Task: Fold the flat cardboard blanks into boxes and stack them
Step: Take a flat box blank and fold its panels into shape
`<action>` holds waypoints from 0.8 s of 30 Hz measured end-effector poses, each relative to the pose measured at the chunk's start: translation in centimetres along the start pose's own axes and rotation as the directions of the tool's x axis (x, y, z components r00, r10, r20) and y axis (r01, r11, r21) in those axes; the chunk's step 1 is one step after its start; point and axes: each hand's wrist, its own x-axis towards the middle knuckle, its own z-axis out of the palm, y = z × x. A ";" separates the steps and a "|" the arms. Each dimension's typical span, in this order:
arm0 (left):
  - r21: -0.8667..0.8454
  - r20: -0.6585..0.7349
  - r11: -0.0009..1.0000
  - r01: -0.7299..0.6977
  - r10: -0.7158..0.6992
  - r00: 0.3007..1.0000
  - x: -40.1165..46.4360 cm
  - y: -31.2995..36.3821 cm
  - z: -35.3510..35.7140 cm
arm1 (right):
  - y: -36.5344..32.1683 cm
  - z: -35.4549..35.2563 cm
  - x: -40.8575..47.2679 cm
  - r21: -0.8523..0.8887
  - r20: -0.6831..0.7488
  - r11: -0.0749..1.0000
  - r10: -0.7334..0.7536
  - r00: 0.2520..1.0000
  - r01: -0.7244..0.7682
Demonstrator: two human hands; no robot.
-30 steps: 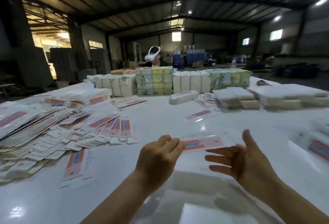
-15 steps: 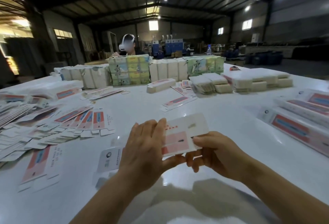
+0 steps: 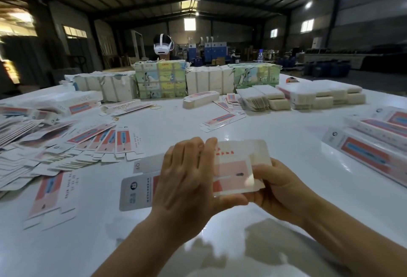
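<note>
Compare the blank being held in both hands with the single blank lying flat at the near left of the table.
The held blank is lifted off the white table, gripped by the left hand and right hand; the lone blank lies untouched on it. The held blank runs crosswise to the view, the lone blank lengthwise. The held blank is partly hidden by hands, the lone one fully shown. Both share pink-and-white print.

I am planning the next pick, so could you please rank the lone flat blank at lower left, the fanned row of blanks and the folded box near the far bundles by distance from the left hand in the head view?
From the left hand:
1. Lone flat blank, to its left.
2. Fanned row of blanks, farther left.
3. Folded box, far across the table.
</note>
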 end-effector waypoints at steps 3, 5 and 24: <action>0.074 0.049 0.995 -0.071 0.067 0.997 -0.3 -0.3 0.1 | -0.3 -0.1 -0.4 -0.190 -0.007 0.982 0.015 1.000 -0.016; 0.104 0.086 0.991 -0.084 0.075 0.993 -0.4 -0.4 0.1 | -0.4 0.0 -0.6 -0.293 -0.042 0.956 0.018 0.999 -0.029; 0.082 0.252 0.967 0.239 -0.253 0.934 0.1 -1.4 -0.1 | -0.4 -0.3 -0.3 -0.506 -0.532 0.857 -0.397 0.748 0.096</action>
